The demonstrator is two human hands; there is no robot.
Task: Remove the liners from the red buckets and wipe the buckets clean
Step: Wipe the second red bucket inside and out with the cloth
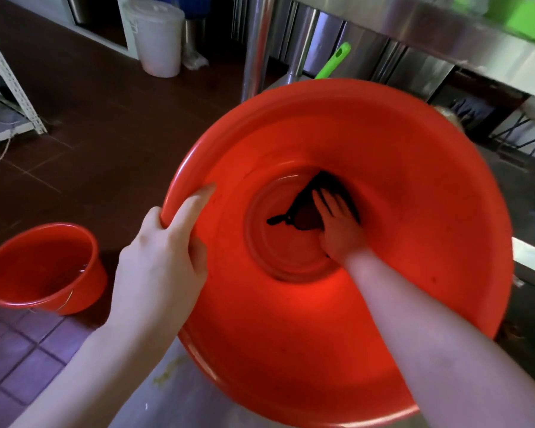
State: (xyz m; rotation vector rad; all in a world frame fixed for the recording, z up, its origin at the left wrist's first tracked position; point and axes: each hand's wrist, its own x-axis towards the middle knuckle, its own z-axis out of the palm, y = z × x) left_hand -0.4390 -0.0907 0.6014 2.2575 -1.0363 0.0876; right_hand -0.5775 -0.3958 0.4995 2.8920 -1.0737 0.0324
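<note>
A big red bucket [383, 273] fills the middle of the head view, its mouth tilted toward me. My left hand [164, 257] grips its rim on the left side, thumb outside and fingers inside. My right hand [337, 223] reaches deep inside, pressed flat on a dark cloth [306, 208] at the bucket's bottom. A second, smaller red bucket [40, 270] stands upright on the floor at the lower left, with a little water in it. No liner shows in either bucket.
A white lidded pail [158, 38] stands on the dark tiled floor at the back. Steel table legs [255, 47] and a steel counter [445, 29] rise behind the big bucket. A green handle [334, 61] pokes up behind its rim. White shelving [10, 84] stands at far left.
</note>
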